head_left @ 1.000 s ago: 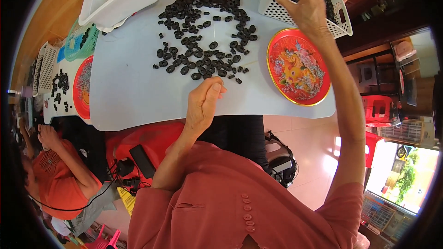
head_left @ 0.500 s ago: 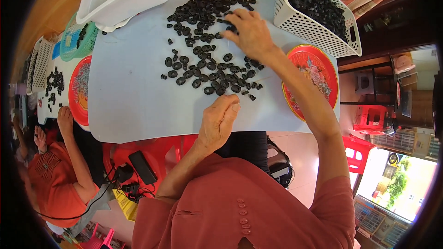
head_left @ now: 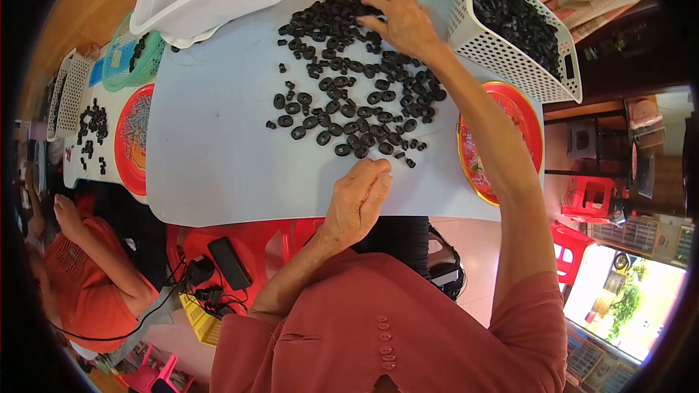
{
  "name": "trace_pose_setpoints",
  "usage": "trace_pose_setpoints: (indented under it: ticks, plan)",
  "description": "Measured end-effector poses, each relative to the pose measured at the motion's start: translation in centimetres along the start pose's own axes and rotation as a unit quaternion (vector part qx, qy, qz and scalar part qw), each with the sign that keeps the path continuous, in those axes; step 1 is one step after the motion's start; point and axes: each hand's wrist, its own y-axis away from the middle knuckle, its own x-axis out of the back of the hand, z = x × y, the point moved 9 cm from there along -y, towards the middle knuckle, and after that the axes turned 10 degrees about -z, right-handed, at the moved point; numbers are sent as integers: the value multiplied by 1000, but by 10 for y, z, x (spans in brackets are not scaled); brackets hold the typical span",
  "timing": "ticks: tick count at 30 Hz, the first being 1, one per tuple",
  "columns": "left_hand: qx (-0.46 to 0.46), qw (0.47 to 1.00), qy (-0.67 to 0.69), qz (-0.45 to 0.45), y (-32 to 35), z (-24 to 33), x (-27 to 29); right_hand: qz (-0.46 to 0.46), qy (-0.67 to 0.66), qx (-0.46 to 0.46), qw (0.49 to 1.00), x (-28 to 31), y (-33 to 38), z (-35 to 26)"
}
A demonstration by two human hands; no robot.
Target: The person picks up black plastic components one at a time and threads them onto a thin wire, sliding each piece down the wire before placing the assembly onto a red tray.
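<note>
Reaching across the pale grey table (head_left: pixel 218 138), my right hand (head_left: pixel 403 23) lies palm-down on the far edge of the heap of small black parts (head_left: pixel 349 80), fingers curled loosely over a few of them; whether any are actually pinched I cannot tell. My left hand (head_left: pixel 358 200) rests at the near edge of the table, fingers bent in a loose half-fist, holding nothing I can see, just short of the nearest stray pieces. The parts spread from the middle of the table toward the white slotted basket (head_left: pixel 502 47), which is itself full of the same black pieces, with a red patterned tray (head_left: pixel 528 127) just beside my forearm. I judge this to be the gathering stage of sorting, and it calls for a careful rake so pieces don't skitter off.
</note>
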Motion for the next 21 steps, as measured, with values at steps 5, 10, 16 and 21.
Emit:
trace_pose_setpoints:
  ticks: [5,10,16,21]
  plan:
    - [-8,1000,-11,7,5,1,5,-56,4,-37,998,16,43,-56]
    - [15,1000,16,-15,3,1,1,-21,-17,-23,999,22,-4,-42]
    - [14,1000,14,-11,0,-2,-2,-80,-42,37,995,-31,-58,-45]
    - [5,1000,-5,-4,2,0,3,-124,-67,60,988,-11,-18,-78]
